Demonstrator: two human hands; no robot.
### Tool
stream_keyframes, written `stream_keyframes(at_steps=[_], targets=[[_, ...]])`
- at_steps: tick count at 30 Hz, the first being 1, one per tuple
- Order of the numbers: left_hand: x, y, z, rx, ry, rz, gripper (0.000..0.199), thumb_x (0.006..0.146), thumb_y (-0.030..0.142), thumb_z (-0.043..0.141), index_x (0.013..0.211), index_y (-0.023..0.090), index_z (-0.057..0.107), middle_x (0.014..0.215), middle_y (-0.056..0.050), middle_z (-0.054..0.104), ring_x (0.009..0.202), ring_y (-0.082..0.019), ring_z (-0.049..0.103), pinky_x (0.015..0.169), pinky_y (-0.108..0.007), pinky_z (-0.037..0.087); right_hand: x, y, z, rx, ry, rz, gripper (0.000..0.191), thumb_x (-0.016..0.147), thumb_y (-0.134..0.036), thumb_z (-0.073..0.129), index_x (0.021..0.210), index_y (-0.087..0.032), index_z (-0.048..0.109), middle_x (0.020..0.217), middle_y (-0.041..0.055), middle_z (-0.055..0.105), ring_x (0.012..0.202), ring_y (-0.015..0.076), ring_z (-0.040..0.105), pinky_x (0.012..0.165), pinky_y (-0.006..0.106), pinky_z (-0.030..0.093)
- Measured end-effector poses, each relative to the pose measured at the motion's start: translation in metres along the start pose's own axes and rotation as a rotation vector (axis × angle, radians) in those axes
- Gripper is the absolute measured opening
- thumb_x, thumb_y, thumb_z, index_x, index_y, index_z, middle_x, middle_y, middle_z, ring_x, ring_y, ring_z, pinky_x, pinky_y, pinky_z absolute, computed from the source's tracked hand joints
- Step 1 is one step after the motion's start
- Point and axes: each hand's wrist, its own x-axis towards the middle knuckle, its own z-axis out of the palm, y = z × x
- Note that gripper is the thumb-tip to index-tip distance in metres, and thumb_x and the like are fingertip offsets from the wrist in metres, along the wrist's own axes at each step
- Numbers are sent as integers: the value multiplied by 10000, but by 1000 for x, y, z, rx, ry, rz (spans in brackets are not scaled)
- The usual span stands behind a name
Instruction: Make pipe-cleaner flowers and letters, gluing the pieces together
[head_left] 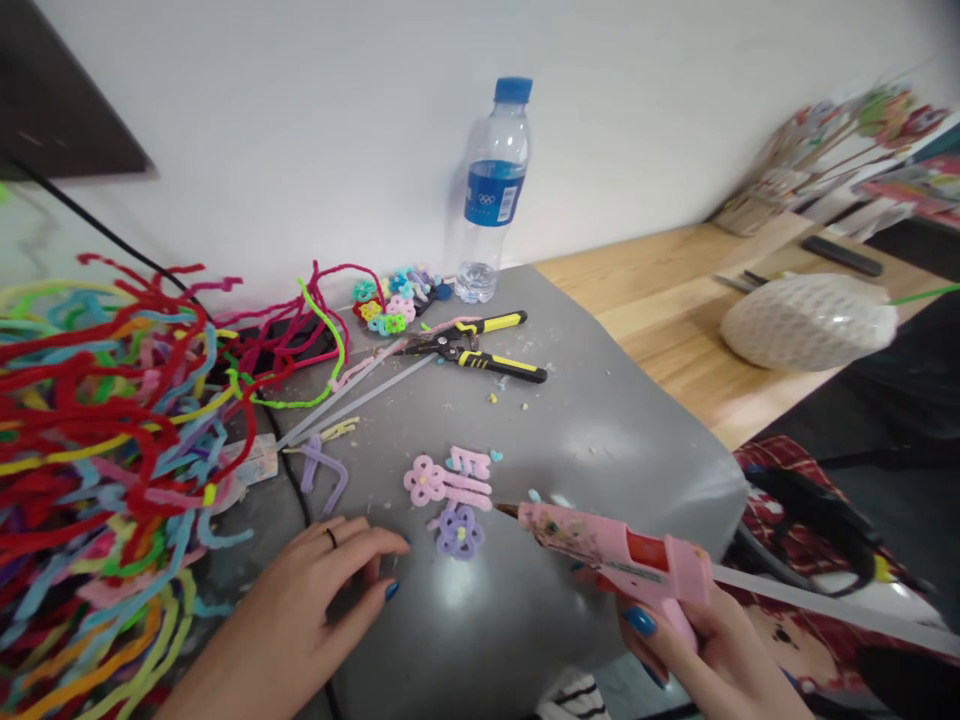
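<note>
Head view shows a grey tabletop (600, 400) beside a white wall (337, 120).

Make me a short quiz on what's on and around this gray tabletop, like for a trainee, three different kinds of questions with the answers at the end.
1. True or false: the right hand holds the pink glue gun.
2. Multiple choice: how is the water bottle?
a) lying on its side
b) upright with its cap on
c) upright and uncapped
3. Fill in the blank: the pliers have black and ____ handles.

Key: 1. true; 2. b; 3. yellow
</note>
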Motion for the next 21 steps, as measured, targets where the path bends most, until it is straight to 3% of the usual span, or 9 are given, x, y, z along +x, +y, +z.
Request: stream_keyframes(at_steps=[7, 10, 15, 21], targets=[[1, 4, -2, -34, -23, -27, 275, 863, 170, 515, 1035, 287, 695, 928, -5, 737, 861, -163, 699, 763, -247, 553, 9, -21, -1, 288, -105, 61, 615, 808, -759, 534, 776, -169, 704, 447, -8, 458, 433, 132, 357, 464, 285, 284], [1, 4, -2, -30, -20, -27, 272, 863, 169, 508, 1026, 279, 696, 919, -8, 735, 854, -163, 697, 760, -248, 549, 11, -26, 0, 412, -142, 70, 632, 774, -798, 537, 680, -181, 634, 437, -8, 457, 420, 107, 302, 468, 284, 225], [2, 4, -1, -35, -17, -36, 278, 846, 151, 522, 1025, 273, 696, 890, -5, 726, 837, -162, 690, 751, -245, 540, 8, -23, 3, 488, -184, 8, 656, 772, -794, 544, 496, -219, 393, 462, 7, 455, 454, 122, 353, 504, 297, 282], [1, 3, -1, -40, -17, -39, 298, 840, 126, 509, 1025, 271, 693, 864, 2, 715, 811, -153, 681, 739, -239, 530, 9, -24, 4, 416, -173, -72, 614, 818, -763, 516, 549, -212, 479, 478, 11, 477, 470, 139, 383, 508, 296, 320]])
